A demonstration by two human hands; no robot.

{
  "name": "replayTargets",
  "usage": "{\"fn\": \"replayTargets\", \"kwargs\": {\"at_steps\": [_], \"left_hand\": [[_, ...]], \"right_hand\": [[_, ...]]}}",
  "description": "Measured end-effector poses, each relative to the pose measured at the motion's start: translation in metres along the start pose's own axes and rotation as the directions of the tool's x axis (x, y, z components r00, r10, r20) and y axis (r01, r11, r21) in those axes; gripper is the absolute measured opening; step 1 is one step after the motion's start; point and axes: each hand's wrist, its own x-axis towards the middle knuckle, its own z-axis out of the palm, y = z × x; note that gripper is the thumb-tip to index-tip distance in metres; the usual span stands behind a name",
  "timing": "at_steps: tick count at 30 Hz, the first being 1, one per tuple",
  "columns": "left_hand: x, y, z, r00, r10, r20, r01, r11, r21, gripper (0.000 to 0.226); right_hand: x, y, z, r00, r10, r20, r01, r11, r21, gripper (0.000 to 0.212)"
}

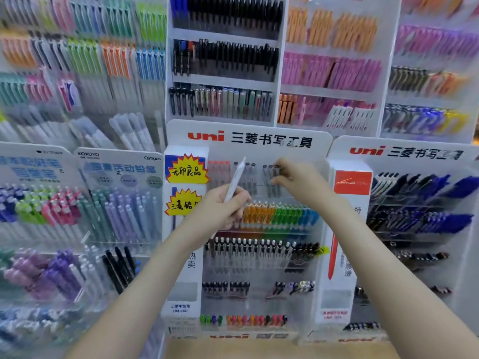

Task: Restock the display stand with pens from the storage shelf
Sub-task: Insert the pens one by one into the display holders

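The person stands in front of the white display stand (320, 149), which sits on a light brown tabletop (259, 351); both bare arms reach up toward its top row. The left hand (223, 207) is curled round a white pen (236, 176); the pen pokes up out of the fist and leans a little to the right, and its top end is in front of the top row. The right hand (298, 180) is a bit higher and off to the right; its thumb and fingers pinch a grey pen (276, 190) that stands in the top row beside a few more like it. The two hands are near each other but do not touch.

At the left end of that row are some pink pens (219, 168). The row below has orange pens (256, 216), then green pens (286, 216), then blue pens (309, 216); under that runs a long row of white and black pens (259, 248). Two yellow star stickers (187, 172) are stuck on the left side of the stand.

Behind and above the stand is the storage shelf (225, 79), white, with rows of black pens (233, 14) standing in it; more racks full of bright pens are on both sides, but they look blurry.
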Motion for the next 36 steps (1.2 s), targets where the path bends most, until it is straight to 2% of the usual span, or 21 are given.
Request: {"fn": "replayTargets", "kwargs": {"at_steps": [5,10,13,16,17,18,20,22,26,30,32,34,36], "left_hand": [[-0.012,-0.006,0.003,0.998,-0.016,-0.063,0.015,1.0,-0.006,0.019],[-0.025,-0.017,-0.013,0.995,-0.002,-0.1,-0.003,0.999,-0.052,0.019],[-0.034,-0.021,-0.028,0.995,0.013,-0.099,-0.019,0.998,-0.054,0.018],[-0.046,-0.021,-0.052,0.997,0.054,-0.059,-0.054,0.999,-0.005,0.019],[-0.052,-0.021,-0.064,0.998,0.065,-0.026,-0.065,0.998,0.012,0.02],[-0.059,-0.022,-0.078,0.997,0.076,0.014,-0.077,0.997,0.024,0.021],[-0.074,-0.026,-0.112,0.99,0.095,0.103,-0.1,0.994,0.045,0.02],[-0.094,-0.032,-0.155,0.978,0.083,0.191,-0.098,0.993,0.067,0.019],[-0.137,-0.04,-0.248,0.947,0.046,0.317,-0.078,0.993,0.09,0.017],[-0.174,-0.047,-0.334,0.935,0.028,0.354,-0.061,0.995,0.085,0.03],[-0.189,-0.048,-0.367,0.931,0.024,0.365,-0.054,0.996,0.074,0.026],[-0.199,-0.051,-0.394,0.936,0.014,0.351,-0.044,0.996,0.077,0.022],[-0.204,-0.058,-0.415,0.956,-0.002,0.292,-0.039,0.99,0.136,0.017]], "right_hand": [[-0.005,0.003,0.004,0.996,-0.029,-0.081,0.033,0.998,0.047,0.028],[-0.013,0.002,0.008,0.987,0.033,-0.157,-0.009,0.989,0.149,0.025],[-0.018,-0.002,0.005,0.987,0.078,-0.142,-0.064,0.993,0.102,0.039],[-0.03,-0.038,-0.001,0.932,-0.041,-0.359,0.051,0.999,0.017,0.059],[-0.036,-0.061,0.0,0.903,-0.09,-0.421,0.128,0.99,0.065,0.057],[-0.041,-0.088,0.006,0.896,-0.128,-0.424,0.207,0.967,0.146,0.054],[-0.046,-0.145,0.03,0.932,-0.202,-0.3,0.307,0.879,0.363,0.047],[-0.043,-0.198,0.064,0.95,-0.272,-0.151,0.31,0.802,0.51,0.037],[-0.027,-0.297,0.129,0.951,-0.305,-0.042,0.257,0.715,0.651,0.018],[-0.016,-0.376,0.181,0.962,-0.269,0.042,0.106,0.513,0.852,0.018],[-0.011,-0.404,0.198,0.972,-0.23,0.058,0.071,0.518,0.852,0.012],[-0.006,-0.428,0.21,0.975,-0.208,0.071,0.065,0.581,0.811,0.003],[-0.001,-0.446,0.221,0.982,-0.171,0.076,0.055,0.653,0.756,0.004]]}}
